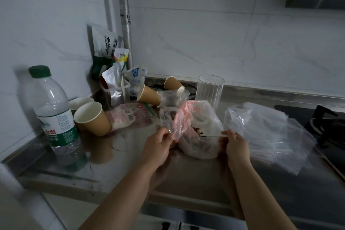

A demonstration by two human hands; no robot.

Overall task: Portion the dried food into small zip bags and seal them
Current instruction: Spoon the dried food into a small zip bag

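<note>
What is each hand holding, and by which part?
Both hold one small clear bag: left hand pinches its left top edge, right hand its right top corner.

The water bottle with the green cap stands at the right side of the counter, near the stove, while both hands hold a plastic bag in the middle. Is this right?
Not quite. The head view shows the water bottle at the left side of the counter, near the paper cups, not by the stove. The rest holds: the left hand and right hand hold a plastic bag in the middle.
</note>
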